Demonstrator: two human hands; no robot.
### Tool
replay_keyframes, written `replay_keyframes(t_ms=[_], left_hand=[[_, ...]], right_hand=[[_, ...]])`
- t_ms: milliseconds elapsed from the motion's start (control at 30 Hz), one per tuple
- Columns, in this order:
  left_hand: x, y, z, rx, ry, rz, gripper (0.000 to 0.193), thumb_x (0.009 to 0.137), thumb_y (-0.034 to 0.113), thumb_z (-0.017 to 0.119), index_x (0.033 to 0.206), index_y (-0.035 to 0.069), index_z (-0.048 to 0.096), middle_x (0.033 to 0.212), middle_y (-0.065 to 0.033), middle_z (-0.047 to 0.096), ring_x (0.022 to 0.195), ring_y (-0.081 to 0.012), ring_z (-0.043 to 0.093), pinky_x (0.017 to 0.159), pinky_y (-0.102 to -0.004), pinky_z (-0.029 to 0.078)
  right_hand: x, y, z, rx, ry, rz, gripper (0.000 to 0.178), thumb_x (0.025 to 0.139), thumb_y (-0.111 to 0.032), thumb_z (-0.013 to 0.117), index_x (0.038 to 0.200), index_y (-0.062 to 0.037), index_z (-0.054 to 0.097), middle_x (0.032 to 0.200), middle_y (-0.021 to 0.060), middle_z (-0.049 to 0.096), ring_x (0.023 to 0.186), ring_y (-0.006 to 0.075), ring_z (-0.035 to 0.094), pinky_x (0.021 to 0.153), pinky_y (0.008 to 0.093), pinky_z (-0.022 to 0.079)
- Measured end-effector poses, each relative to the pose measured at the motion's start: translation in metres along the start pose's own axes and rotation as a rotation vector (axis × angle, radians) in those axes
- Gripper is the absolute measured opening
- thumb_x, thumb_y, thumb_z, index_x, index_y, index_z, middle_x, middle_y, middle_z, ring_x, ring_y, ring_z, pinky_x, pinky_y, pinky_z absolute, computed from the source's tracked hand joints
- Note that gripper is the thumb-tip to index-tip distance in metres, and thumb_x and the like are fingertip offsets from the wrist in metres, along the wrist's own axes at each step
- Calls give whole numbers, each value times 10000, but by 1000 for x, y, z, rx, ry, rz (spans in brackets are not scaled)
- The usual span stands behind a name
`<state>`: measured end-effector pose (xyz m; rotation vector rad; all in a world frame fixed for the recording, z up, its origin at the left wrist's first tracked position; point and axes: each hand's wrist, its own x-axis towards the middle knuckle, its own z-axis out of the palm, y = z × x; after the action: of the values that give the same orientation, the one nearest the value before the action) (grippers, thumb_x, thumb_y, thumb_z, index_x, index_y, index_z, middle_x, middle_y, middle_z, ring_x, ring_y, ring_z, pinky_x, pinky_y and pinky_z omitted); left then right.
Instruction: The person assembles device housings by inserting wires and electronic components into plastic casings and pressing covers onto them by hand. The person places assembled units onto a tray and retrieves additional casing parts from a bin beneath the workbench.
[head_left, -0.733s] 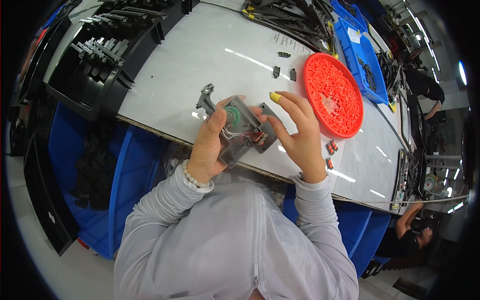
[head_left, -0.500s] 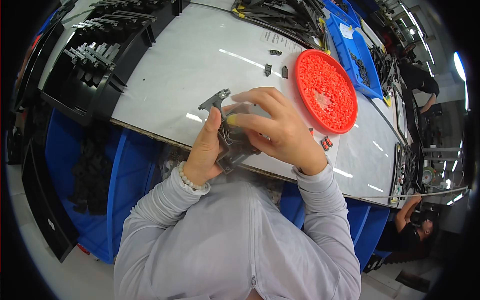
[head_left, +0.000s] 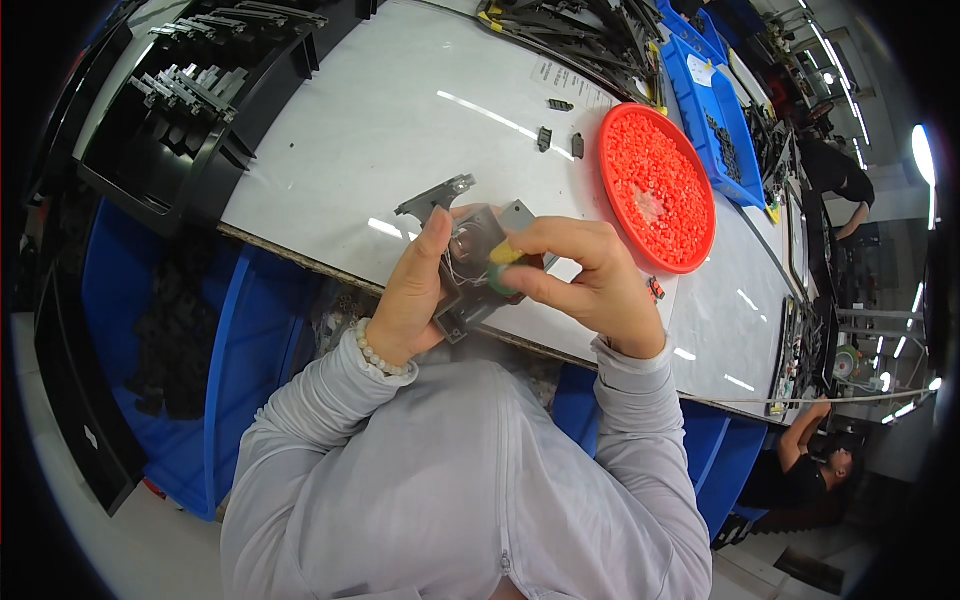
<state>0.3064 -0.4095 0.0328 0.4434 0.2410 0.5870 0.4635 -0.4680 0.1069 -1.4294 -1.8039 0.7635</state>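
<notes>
A dark grey, partly see-through plastic housing [head_left: 462,318] with thin pale wires is in my left hand [head_left: 405,300], which is closed around its left side. A dark bracket-like arm [head_left: 436,197] sticks out above my left thumb; whether it is joined to the housing I cannot tell. My right hand [head_left: 605,285] is at the housing's right side, thumb and forefinger pinched together there. A yellow cover shows on the forefinger and green at the thumb tip. What lies between these fingertips is hidden.
A red round tray [head_left: 606,190] of small red pieces stands right of my hands. Black clips [head_left: 577,146] lie beside it, red-and-black ones [head_left: 655,289] below it. A blue bin [head_left: 745,190] is farther right, a black bin [head_left: 190,190] left. A co-worker [head_left: 800,480] sits at right.
My right hand has moved down and right across the housing, uncovering its upper part and wires. Its thumb and forefinger now pinch at the housing's right side. My left hand keeps its hold.
</notes>
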Motion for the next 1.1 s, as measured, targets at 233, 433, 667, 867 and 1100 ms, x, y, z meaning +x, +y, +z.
replay_keyframes(t_ms=[233, 433, 667, 867, 1100], left_hand=[[0, -1, 1, 103, 29, -25, 747, 819, 645, 435, 1229, 23, 380, 1062, -150, 532, 935, -269, 592, 791, -425, 526], [1, -6, -1, 138, -8, -99, 743, 824, 642, 428, 1225, 18, 378, 1062, -153, 536, 851, -259, 618, 729, -408, 546], [3, -5, -5, 153, -32, -132, 729, 833, 637, 413, 1212, 14, 390, 1048, -149, 550, 848, -245, 622, 721, -393, 549], [3, -5, -4, 138, -31, -143, 718, 838, 633, 408, 1201, 13, 398, 1034, -145, 557, 851, -236, 625, 719, -374, 552], [5, -4, -6, 161, -38, -124, 689, 852, 612, 406, 1189, 11, 412, 1032, -139, 556, 868, -235, 621, 720, -380, 552]], right_hand=[[-4, 3, 3, 201, 25, 145, 182, 748, -70, 682, 899, 24, 642, 743, 87, 634, 619, 136, 580, 583, 255, 462], [7, 3, 0, 231, -128, 386, 169, 804, -130, 650, 792, 35, 617, 610, 61, 576, 538, 88, 504, 510, 244, 409], [8, 6, 4, 166, -99, 396, 187, 804, -144, 651, 765, 31, 598, 607, 57, 565, 528, 84, 458, 499, 248, 387], [4, 11, 3, 310, -95, 403, 182, 800, -133, 649, 794, 33, 575, 656, 85, 587, 543, 97, 467, 514, 255, 396], [4, 4, 11, -5, 44, 387, 146, 772, -92, 665, 814, 28, 592, 682, 86, 579, 542, 146, 507, 521, 273, 420]])
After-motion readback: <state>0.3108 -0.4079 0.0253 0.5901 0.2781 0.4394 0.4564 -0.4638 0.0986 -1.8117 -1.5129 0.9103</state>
